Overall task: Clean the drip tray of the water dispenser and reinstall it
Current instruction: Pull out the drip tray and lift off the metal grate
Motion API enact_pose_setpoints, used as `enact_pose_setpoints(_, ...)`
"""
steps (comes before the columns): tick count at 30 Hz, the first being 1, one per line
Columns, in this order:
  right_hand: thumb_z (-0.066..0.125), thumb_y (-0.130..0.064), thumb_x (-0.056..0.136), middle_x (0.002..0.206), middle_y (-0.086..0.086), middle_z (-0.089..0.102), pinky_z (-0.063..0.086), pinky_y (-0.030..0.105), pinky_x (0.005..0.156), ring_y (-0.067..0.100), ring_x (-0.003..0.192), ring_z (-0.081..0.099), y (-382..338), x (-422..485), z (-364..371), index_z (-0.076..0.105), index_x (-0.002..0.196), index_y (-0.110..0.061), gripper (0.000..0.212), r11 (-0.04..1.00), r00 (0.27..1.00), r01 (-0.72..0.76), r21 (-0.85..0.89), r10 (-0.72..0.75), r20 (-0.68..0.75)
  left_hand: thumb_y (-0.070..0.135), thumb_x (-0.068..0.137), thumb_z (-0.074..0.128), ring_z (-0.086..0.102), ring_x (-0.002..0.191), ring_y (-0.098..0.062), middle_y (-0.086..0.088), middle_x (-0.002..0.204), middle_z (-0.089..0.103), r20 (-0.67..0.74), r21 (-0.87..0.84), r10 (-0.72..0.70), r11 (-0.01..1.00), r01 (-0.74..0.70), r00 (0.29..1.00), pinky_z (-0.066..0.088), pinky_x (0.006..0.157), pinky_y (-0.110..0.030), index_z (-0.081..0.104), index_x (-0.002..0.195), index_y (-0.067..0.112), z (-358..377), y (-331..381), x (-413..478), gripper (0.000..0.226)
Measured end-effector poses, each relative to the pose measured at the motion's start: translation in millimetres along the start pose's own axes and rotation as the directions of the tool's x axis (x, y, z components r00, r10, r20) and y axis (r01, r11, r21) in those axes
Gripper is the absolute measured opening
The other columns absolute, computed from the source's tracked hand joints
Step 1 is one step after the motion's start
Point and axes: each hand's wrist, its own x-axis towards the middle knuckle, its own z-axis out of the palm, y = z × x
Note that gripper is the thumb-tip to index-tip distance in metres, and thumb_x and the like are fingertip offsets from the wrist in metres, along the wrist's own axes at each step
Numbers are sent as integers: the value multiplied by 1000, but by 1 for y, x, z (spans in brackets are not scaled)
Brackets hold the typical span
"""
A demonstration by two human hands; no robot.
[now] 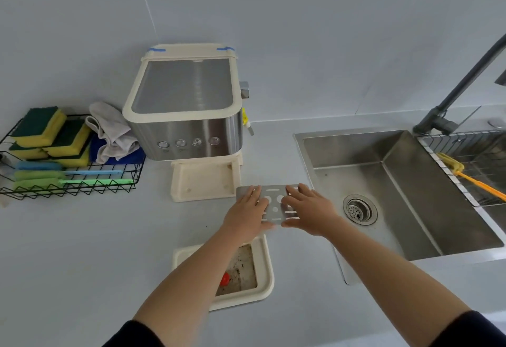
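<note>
The water dispenser (186,105), steel with a cream frame, stands at the back of the counter; its cream base (202,179) is bare. A metal grate (276,209) with slots and round holes is just right of the base, above the counter. My left hand (246,212) and my right hand (306,209) hold it from either side, fingers spread flat on top and thumbs under its near edge. Closer to me lies the cream drip tray (264,264), dirty inside with a small red piece (225,279), partly hidden by my left forearm.
A black wire basket (82,185) at the left holds several sponges, brushes and a grey cloth (112,133). The steel sink (383,196) with its drain and a dark faucet (451,100) is at the right. A rack with an orange-handled brush (471,179) sits beyond.
</note>
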Motion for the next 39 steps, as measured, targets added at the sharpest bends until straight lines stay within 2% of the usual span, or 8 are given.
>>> enact_pose_setpoints(5,49,-54,86,153,-6,22,27,35,112,21,139,18,12,9,15,38,133,-28,55,999,998,-37,9,37,42,44,90,49,-1,147,-23,-7,159,4,68,-93,-17,995,23,998,26,112,-39,35,134,13,15,4,21,56)
enact_pose_setpoints(11,47,-52,88,152,-3,23,26,35,114,23,139,17,18,18,29,36,134,-26,54,999,995,-46,11,44,92,41,89,53,-5,147,-23,-7,159,-1,140,-128,-46,990,64,989,22,114,-40,29,141,14,24,7,35,63)
enact_pose_setpoints(16,48,-52,87,152,-5,23,27,35,114,20,141,17,17,24,34,36,134,-24,55,996,994,-54,72,47,95,38,88,56,-3,147,-24,-8,159,1,148,-112,-69,990,86,987,21,115,-42,32,138,11,27,7,43,61)
enact_pose_setpoints(21,48,-48,89,153,-4,20,30,33,111,18,139,21,16,27,34,31,136,-21,57,994,990,-64,88,52,130,32,86,59,9,145,-26,-10,157,12,138,-155,-93,981,115,986,31,109,-41,39,128,11,27,7,43,51)
enact_pose_setpoints(25,46,-48,90,155,-3,16,25,35,114,19,140,18,17,26,35,25,140,-21,61,995,985,-72,71,60,159,35,85,60,17,142,-26,-10,155,16,142,-160,-89,981,112,986,34,109,-41,39,128,13,25,8,41,53)
enact_pose_setpoints(28,42,-50,92,159,-2,2,12,38,119,21,146,4,15,24,34,8,148,-22,71,994,977,-91,63,77,198,39,86,57,12,144,-27,-8,158,9,144,-173,-80,979,105,986,28,111,-42,31,138,14,20,7,36,63)
enact_pose_setpoints(31,38,-52,92,159,1,-11,4,39,120,22,147,-8,10,21,30,-8,149,-21,80,990,971,-116,82,96,217,44,89,50,-1,147,-27,-7,159,-2,126,-144,-68,986,86,990,13,117,-41,12,148,19,13,3,30,75)
enact_pose_setpoints(39,35,-58,90,156,6,-24,-1,42,120,27,145,-16,-14,8,9,-18,147,-22,86,988,986,-101,117,84,147,59,90,33,-11,146,-27,-7,158,-13,52,0,-124,992,124,991,2,117,-45,-8,148,27,-1,-9,7,78)
